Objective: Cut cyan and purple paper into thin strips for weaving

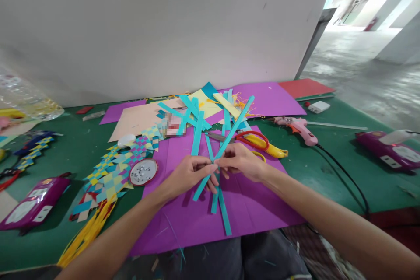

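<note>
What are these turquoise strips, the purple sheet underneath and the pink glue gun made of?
The turquoise strips look like matte paper: thin, flat, straight-edged. The purple sheet seems matte paper or card, faintly creased. The pink glue gun is probably hard, slightly shiny plastic, judging by its moulded body.

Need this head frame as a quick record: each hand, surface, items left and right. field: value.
left_hand: left hand, fingers closed on crossing teal strips
right_hand: right hand, thumb and fingers pinching the strips, beside the left fingertips
under_hands: purple sheet on green table
left_side: round dish of small pieces; checkered woven strips
right_side: pink glue gun, black cord
near_right_hand: red-handled scissors
</note>
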A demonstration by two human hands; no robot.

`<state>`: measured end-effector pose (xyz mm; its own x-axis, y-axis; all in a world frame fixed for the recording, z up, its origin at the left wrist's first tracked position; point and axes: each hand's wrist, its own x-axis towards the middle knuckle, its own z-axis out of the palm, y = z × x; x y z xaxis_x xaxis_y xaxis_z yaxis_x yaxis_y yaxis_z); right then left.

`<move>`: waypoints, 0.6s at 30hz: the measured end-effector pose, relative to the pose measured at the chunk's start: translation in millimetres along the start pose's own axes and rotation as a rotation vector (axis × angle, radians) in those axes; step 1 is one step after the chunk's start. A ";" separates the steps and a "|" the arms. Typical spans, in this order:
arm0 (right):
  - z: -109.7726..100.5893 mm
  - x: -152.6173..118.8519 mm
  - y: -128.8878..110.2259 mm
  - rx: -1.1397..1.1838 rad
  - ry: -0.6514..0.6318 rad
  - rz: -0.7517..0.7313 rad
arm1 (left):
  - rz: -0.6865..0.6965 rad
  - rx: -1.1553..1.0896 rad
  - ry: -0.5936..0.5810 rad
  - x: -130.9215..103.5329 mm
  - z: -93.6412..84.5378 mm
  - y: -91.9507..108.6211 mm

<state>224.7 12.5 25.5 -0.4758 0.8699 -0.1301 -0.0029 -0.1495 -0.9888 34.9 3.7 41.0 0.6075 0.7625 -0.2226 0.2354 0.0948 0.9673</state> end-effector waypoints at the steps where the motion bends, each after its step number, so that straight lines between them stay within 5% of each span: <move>1: 1.9 0.2 0.8 -0.005 -0.001 -0.003 | 0.006 0.008 -0.003 -0.3 0.6 0.5; 6: -3.3 0.7 -1.3 0.045 -0.011 0.035 | 0.006 0.007 -0.012 -3.6 0.7 2.5; 12: -23.7 -0.7 -6.3 0.133 0.125 -0.020 | 0.002 0.007 -0.025 -5.2 -1.0 1.4; 18: -5.7 -0.4 1.6 0.142 0.056 0.013 | -0.021 -0.024 -0.005 -1.5 1.0 -0.5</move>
<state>229.9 14.6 23.6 -0.4269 0.8916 -0.1508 -0.1237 -0.2227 -0.9670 34.6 1.9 40.7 0.6064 0.7569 -0.2437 0.2297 0.1267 0.9650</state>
